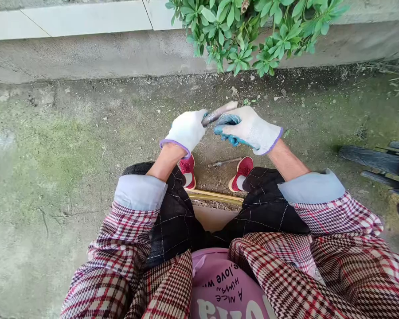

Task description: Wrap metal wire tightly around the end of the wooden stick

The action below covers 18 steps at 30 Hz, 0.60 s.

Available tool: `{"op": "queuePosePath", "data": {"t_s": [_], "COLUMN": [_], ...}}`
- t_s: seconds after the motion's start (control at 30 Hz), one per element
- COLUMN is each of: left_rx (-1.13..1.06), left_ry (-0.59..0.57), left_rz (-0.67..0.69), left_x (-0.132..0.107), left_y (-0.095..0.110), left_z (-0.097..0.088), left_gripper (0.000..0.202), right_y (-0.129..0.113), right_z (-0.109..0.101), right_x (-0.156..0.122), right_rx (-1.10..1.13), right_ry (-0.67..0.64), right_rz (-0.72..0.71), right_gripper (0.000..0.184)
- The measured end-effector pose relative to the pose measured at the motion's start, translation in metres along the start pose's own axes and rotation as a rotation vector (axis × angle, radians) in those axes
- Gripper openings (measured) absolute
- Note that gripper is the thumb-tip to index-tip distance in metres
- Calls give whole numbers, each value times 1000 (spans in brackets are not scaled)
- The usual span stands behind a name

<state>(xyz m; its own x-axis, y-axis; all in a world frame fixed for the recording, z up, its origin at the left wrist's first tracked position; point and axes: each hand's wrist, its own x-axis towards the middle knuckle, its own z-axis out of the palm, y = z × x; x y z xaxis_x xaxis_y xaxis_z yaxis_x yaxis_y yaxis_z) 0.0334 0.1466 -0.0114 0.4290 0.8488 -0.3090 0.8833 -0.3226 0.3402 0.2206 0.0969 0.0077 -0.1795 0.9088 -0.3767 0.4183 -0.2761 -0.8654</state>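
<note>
My left hand (189, 128), in a white work glove with a purple cuff, grips a short rod-like piece (216, 114) out over the ground. Its nearer part is dark grey metal with ridges like thread or wound wire, and its far end is pale like wood. My right hand (242, 126), gloved in white with a blue-coated palm, has its fingers curled right beside the rod. Whatever those fingers enclose is hidden. A similar piece (224, 162), with a metal-looking end and a brown shaft, lies on the ground between my red shoes.
Yellowish sticks (216, 196) lie across the ground between my legs. A low concrete wall (103, 57) runs ahead, and a leafy green bush (249, 35) hangs over it. At the right stands a dark object with bars (379, 159), partly cut off.
</note>
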Motion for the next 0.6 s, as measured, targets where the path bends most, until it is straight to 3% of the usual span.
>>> {"op": "queuePosePath", "data": {"t_s": [0.13, 0.23, 0.4, 0.5, 0.6], "left_rx": [252, 260, -123, -346, -349], "left_ry": [-203, -280, -189, -118, -26], "left_rz": [78, 184, 283, 123, -19], "left_x": [-2, -4, -8, -7, -2], "left_y": [6, 7, 3, 2, 0], "left_z": [5, 8, 3, -3, -4], "left_gripper": [43, 39, 25, 23, 24], "right_y": [7, 18, 26, 23, 13], "right_z": [-14, -25, -26, -17, -4], "right_x": [7, 13, 13, 12, 9], "right_rx": [-234, -308, -8, 134, 122], "right_ry": [45, 81, 82, 117, 96], "right_rz": [-103, -128, 10, 63, 64], "right_gripper": [15, 19, 26, 25, 26]}}
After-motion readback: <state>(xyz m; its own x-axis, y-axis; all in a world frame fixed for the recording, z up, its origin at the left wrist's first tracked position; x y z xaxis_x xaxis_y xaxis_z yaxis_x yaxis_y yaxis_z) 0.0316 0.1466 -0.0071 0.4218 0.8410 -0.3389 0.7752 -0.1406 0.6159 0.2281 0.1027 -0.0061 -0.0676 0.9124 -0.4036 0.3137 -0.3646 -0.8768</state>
